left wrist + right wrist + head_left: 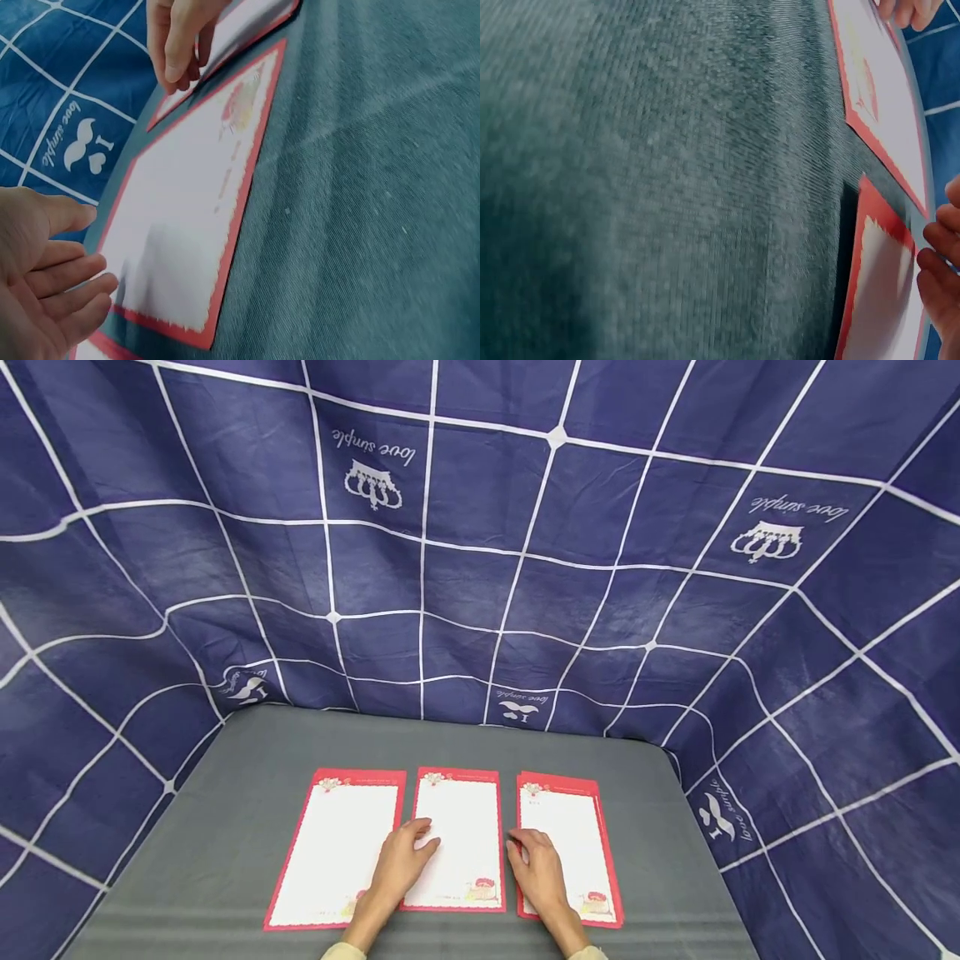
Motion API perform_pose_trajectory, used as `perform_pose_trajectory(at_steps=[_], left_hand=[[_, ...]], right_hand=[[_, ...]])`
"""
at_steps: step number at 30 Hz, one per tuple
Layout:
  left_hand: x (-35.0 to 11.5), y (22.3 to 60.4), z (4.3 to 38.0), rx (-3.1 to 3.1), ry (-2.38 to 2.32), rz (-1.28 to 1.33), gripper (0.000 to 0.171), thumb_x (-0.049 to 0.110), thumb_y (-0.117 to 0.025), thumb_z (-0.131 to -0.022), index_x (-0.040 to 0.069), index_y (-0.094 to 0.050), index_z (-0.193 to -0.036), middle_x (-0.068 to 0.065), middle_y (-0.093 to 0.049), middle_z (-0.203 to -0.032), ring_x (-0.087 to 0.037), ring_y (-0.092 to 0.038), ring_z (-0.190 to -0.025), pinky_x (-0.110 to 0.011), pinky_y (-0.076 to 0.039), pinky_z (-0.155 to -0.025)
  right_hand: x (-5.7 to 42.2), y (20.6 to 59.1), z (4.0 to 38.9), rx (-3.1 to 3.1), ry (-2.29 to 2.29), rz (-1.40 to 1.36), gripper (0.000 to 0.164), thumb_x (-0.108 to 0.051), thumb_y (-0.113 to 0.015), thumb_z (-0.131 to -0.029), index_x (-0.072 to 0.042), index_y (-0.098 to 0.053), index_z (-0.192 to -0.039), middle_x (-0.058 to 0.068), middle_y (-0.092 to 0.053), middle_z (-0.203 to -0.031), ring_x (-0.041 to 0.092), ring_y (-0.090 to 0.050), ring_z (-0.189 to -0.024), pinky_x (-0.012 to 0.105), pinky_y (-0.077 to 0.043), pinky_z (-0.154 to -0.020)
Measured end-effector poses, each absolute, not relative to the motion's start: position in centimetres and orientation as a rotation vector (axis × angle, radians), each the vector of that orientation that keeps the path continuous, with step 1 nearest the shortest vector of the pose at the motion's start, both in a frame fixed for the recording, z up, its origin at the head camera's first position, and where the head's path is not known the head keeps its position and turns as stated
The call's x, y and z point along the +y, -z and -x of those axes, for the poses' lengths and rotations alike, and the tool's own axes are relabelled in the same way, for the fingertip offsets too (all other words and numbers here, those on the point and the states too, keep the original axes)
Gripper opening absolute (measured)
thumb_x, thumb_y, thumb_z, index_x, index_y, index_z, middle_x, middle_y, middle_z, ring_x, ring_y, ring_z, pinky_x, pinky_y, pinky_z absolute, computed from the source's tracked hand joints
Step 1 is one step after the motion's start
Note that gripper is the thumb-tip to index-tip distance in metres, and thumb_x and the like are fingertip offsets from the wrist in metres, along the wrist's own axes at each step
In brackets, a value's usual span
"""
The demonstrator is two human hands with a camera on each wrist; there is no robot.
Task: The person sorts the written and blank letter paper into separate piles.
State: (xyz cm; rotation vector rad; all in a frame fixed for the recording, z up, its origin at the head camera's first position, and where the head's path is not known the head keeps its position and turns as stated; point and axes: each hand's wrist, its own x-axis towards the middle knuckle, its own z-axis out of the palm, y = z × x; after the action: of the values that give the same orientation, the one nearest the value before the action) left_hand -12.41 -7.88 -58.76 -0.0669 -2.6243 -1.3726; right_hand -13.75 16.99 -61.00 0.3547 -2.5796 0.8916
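Observation:
Three red-bordered white paper sheets lie side by side: a left one (pixel 337 835), a middle one (pixel 468 827) and a right one (pixel 566 835). Red edges show beneath the right one, so it looks like a stack. My left hand (pixel 397 864) is over the gap between the left and middle sheets, fingers relaxed and nothing held. In the left wrist view this hand (pixel 45 285) has its thumb apart from the fingers. My right hand (pixel 542 870) is at the left edge of the right stack, fingers loosely bent. Whether its fingertips (pixel 928 259) touch the paper is unclear.
The sheets lie on a grey cloth-covered table (pixel 202 843). Dark blue cloth with white grid lines (pixel 480 585) hangs behind the table and along both sides.

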Motion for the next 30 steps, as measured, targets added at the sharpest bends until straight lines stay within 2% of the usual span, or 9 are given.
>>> perform_pose_trajectory(at_steps=[5, 9, 17, 22, 30], left_hand=[[-8.3, 58.6, 12.0, -2.694, 1.147, 0.063, 0.037, 0.013, -0.078, -0.083, -0.007, -0.068, -0.113, -0.023, -0.069, -0.111, -0.042, -0.065, -0.105, -0.055, -0.052, -0.087], [-8.9, 58.8, 11.4, -2.752, 1.014, 0.089, 0.044, 0.014, -0.079, -0.083, -0.011, -0.065, -0.117, -0.026, -0.065, -0.118, -0.043, -0.062, -0.111, -0.055, -0.051, -0.090], [-9.5, 59.7, 10.7, -2.797, 0.888, 0.160, 0.059, 0.025, -0.079, -0.085, -0.016, -0.060, -0.122, -0.031, -0.054, -0.133, -0.044, -0.049, -0.128, -0.054, -0.042, -0.103], [-9.4, 60.0, 10.5, -2.791, 0.901, 0.130, 0.068, 0.031, -0.078, -0.086, -0.020, -0.055, -0.124, -0.034, -0.050, -0.135, -0.046, -0.045, -0.130, -0.054, -0.038, -0.106], [-9.1, 60.1, 10.8, -2.785, 0.915, 0.117, 0.067, 0.031, -0.079, -0.085, -0.020, -0.056, -0.123, -0.035, -0.049, -0.135, -0.047, -0.044, -0.130, -0.055, -0.037, -0.107]], right_hand=[[16.7, 61.0, 13.9, -2.626, -0.764, -0.418, 0.024, -0.016, -0.076, -0.088, -0.004, -0.074, -0.108, 0.006, -0.070, -0.107, 0.023, -0.062, -0.105, 0.043, -0.052, -0.089], [16.8, 61.4, 13.9, -2.640, -0.696, -0.466, 0.029, -0.017, -0.076, -0.087, -0.002, -0.073, -0.111, 0.008, -0.068, -0.112, 0.025, -0.058, -0.111, 0.044, -0.050, -0.093], [17.2, 62.0, 14.0, -2.602, -0.617, -0.536, 0.033, -0.019, -0.077, -0.087, 0.003, -0.072, -0.110, 0.014, -0.065, -0.117, 0.030, -0.056, -0.115, 0.045, -0.047, -0.097], [17.4, 62.5, 14.0, -2.622, -0.578, -0.539, 0.032, -0.023, -0.075, -0.088, 0.001, -0.072, -0.110, 0.016, -0.062, -0.125, 0.032, -0.053, -0.120, 0.045, -0.048, -0.097], [17.5, 62.5, 13.9, -2.634, -0.578, -0.523, 0.033, -0.025, -0.075, -0.089, -0.001, -0.073, -0.111, 0.017, -0.060, -0.127, 0.032, -0.051, -0.122, 0.046, -0.047, -0.098]])
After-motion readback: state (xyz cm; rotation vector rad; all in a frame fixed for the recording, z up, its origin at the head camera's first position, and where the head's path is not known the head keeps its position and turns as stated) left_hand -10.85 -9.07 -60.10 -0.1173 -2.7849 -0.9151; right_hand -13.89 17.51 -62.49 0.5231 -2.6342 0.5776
